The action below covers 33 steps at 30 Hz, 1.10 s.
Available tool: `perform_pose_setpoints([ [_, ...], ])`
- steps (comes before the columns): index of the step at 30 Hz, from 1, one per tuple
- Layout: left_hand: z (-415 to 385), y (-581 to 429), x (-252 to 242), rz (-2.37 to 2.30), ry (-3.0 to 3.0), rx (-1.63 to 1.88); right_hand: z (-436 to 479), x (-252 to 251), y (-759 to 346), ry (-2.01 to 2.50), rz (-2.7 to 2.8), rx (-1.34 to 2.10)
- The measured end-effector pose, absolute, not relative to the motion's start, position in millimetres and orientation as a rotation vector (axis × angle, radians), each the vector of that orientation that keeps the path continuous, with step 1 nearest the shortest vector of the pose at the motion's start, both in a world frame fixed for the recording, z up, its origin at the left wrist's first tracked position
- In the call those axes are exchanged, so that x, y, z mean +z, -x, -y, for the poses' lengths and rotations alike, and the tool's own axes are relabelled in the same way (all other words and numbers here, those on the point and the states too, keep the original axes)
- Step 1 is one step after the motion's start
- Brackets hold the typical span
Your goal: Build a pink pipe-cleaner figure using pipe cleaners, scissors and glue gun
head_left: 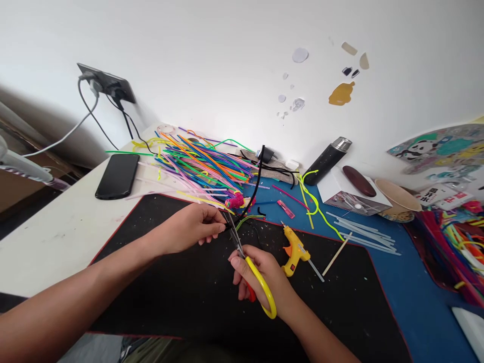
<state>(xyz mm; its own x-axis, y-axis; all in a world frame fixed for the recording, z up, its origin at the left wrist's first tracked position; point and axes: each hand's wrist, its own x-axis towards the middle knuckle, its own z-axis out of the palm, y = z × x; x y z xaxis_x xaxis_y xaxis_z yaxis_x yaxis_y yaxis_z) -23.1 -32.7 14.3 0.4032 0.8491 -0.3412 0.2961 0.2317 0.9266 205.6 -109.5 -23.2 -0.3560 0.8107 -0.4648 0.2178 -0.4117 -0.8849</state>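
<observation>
My left hand (pixel 191 233) pinches the lower end of a long black pipe cleaner (pixel 257 180) that curves up and to the right over the desk. My right hand (pixel 266 280) grips yellow-handled scissors (pixel 252 271), whose blades point up-left and meet the black pipe cleaner just beside my left fingertips. A small pink fuzzy piece (pixel 235 201) lies right behind the blades. Both hands hover over a black mat (pixel 181 297).
A heap of coloured pipe cleaners (pixel 200 166) lies behind the mat, a black phone (pixel 118 175) to its left. A yellow glue gun (pixel 295 249), glue sticks (pixel 363 234), a black flask (pixel 325 160), a white box (pixel 351 199) and a paper cup (pixel 397 201) sit at the right.
</observation>
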Motion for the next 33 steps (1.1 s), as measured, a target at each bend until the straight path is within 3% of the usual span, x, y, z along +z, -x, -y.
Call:
perform_pose_setpoints([
  [33,32,23,2,-1.134,-1.373,0.409,107,-24,-206,1.554,1.517,1.727],
])
